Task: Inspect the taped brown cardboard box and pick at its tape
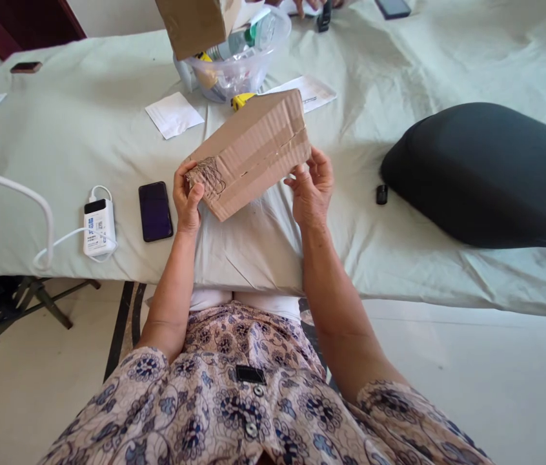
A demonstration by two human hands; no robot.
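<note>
Cardboard box [258, 148] is lying in the grip of the person's own hands in the head view, on the near side of the plastic basin [253, 72], which is serving here as the landmark. Its long axis is running slantwise: the left end is pointing away from the basin, toward the body, and the right end is reaching closer to the basin. The left hand [188, 197] is pinching the left end, with its thumb pressing on the front face beside a patch of tangled dark lines. The right hand [314, 184] is touching the lower corner of the right end with bent fingers; whether it is gripping firmly, I cannot tell. So both hands are standing at the box, one at each end, and the right one is being placed a little nearer to the basin. Whether the lowest corner is resting on the worktop [428, 278], I cannot tell either.

Around the basin, a yellow tape measure [242, 101] is lying just before it, partly behind the box. A black phone [155, 212] is lying nearer to the body and to the basin's left, and a large black padded thing [486, 174] is occupying the space to the basin's right.
</note>
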